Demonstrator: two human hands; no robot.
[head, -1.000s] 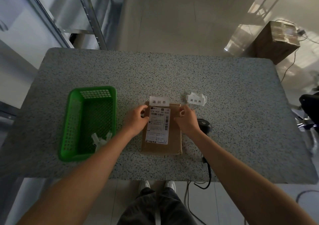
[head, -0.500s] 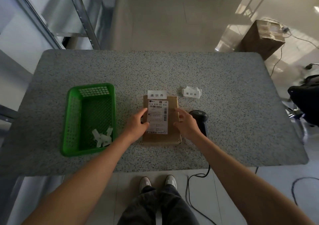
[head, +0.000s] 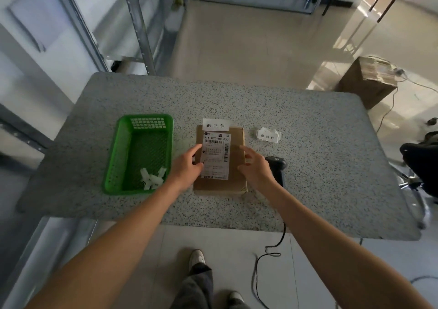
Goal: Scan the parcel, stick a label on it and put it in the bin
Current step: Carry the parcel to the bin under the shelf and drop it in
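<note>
Resting flat at the table's centre, the brown parcel looks light, stiff and thin. My left hand and right hand press loosely against its long sides, fingers uncurled, gripping nothing yet. Those side edges seem the best hold. The green bin sits near at nine o'clock, with bare tabletop between.

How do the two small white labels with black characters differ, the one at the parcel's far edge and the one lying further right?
The label at the parcel's far edge lies flat, overlapping the brown parcel. The label to the right looks crumpled and lies alone on the speckled table, touching nothing. Both are white and carry the same three black characters.
</note>
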